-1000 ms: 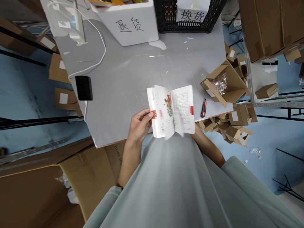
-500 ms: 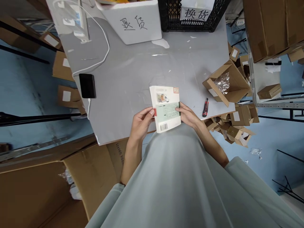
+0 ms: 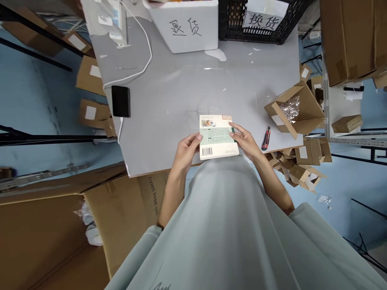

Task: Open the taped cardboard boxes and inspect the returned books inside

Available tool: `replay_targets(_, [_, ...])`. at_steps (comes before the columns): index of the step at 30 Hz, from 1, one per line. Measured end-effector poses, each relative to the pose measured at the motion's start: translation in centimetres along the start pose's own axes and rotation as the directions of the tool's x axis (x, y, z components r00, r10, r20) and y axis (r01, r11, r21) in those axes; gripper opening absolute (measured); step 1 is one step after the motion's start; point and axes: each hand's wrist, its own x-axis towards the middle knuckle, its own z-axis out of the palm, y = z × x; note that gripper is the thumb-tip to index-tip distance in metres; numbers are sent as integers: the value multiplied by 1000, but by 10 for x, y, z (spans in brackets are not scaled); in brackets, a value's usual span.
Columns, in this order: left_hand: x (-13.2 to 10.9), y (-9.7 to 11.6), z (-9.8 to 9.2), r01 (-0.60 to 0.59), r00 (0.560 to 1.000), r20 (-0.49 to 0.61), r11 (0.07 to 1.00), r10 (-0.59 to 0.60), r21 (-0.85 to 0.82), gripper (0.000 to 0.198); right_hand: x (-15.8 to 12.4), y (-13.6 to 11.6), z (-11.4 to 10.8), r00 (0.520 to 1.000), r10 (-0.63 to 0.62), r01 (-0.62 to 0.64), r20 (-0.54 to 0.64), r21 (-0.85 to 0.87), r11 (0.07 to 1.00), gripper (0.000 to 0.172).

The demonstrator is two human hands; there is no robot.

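A: Where's the book (image 3: 218,137)?
B: Closed, at the table's (image 3: 181,92) near edge, with the left hand (image 3: 186,151) and right hand (image 3: 246,141) clasping its sides.
A: Risk?
B: That close to the edge, a loosened hold could let it slide off.

We reach both bare forearms forward, angled in toward each other. Our left hand (image 3: 186,150) pinches with the thumb on top, and our right hand (image 3: 246,141) grips with fingers (image 3: 236,128) stretched flat.

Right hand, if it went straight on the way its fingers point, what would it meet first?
The book: the right hand points up-left in the picture, fingers touching its right edge. Beyond it the line seems to cross bare table.
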Motion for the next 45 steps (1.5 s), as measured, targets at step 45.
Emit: replay_targets(45, [-18, 29, -30, -230, 954, 196, 973, 227, -7, 57, 27, 44, 68, 998, 64, -64, 0, 104, 993, 49])
